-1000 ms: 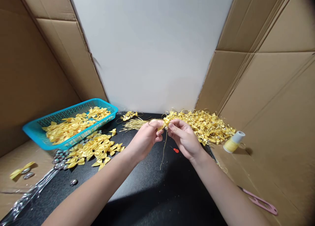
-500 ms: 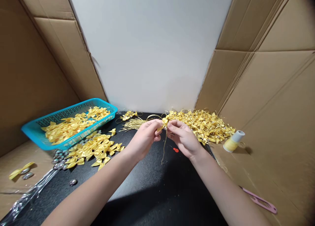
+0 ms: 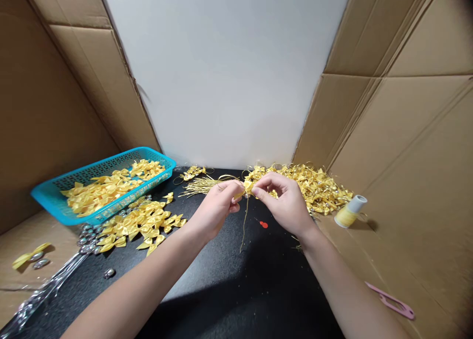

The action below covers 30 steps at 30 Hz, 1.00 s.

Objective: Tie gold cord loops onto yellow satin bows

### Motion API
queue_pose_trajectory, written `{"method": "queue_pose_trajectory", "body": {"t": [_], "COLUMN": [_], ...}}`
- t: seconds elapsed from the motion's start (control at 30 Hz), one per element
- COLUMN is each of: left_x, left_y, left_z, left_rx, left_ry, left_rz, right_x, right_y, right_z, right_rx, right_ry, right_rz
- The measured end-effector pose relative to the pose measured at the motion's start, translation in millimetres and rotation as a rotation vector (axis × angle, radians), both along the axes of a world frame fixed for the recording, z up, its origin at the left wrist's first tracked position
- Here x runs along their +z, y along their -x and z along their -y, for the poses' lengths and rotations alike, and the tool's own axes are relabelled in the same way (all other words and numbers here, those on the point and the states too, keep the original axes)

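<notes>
Above the black tabletop (image 3: 229, 289), my left hand (image 3: 218, 207) and my right hand (image 3: 285, 204) meet and pinch one small yellow ribbon bow (image 3: 247, 187) between their fingertips. A thin gold cord (image 3: 244, 225) hangs down from the bow towards the table. Both hands are closed on the bow. Just behind my right hand lies a large heap of finished yellow bows (image 3: 314, 185).
A teal basket (image 3: 48, 193) of yellow bows stands at the left, with loose bows (image 3: 142, 224) and silver beads (image 3: 88, 240) in front of it. A bundle of gold cords (image 3: 201, 185) lies at the back. A yellow thread spool (image 3: 349, 212) and pink snips (image 3: 391, 302) rest on cardboard at the right.
My right hand has turned and lifted slightly over the bow, its fingers now arched. The left hand holds almost still. The hanging cord swings a little.
</notes>
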<state>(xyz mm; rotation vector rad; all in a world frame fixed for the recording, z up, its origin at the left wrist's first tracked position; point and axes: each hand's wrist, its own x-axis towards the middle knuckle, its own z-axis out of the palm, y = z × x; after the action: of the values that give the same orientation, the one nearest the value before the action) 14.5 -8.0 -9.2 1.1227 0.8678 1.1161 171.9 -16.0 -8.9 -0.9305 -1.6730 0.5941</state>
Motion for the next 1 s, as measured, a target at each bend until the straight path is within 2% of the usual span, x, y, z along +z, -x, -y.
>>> {"method": "queue_pose_trajectory", "body": {"t": [0.4, 0.5, 0.63, 0.77, 0.87, 1.0], "left_x": [-2.5, -1.3, -0.6, -2.2, -3.3, -5.9], "left_y": [0, -1, -1, 2, 2, 1], "left_z": [1, 2, 4, 3, 1, -2], "left_rx": [-0.045, -0.033, -0.009, 0.057, 0.085, 0.102], "left_ry": [-0.017, -0.015, -0.014, -0.088, -0.104, -0.095], "left_rz": [-0.034, -0.013, -0.001, -0.05, -0.061, -0.071], "right_x": [1.5, -0.4, -5.7, -12.4, -16.0, -18.2], "right_y": [-1, 2, 7, 8, 7, 6], "right_z": [2, 1, -4, -10, -14, -17], "right_rx": [0.019, 0.044, 0.113, 0.192, 0.216, 0.157], "right_ry": [-0.066, -0.017, 0.13, 0.252, 0.255, 0.233], "right_rz": [0.043, -0.042, -0.24, -0.376, -0.378, -0.352]}}
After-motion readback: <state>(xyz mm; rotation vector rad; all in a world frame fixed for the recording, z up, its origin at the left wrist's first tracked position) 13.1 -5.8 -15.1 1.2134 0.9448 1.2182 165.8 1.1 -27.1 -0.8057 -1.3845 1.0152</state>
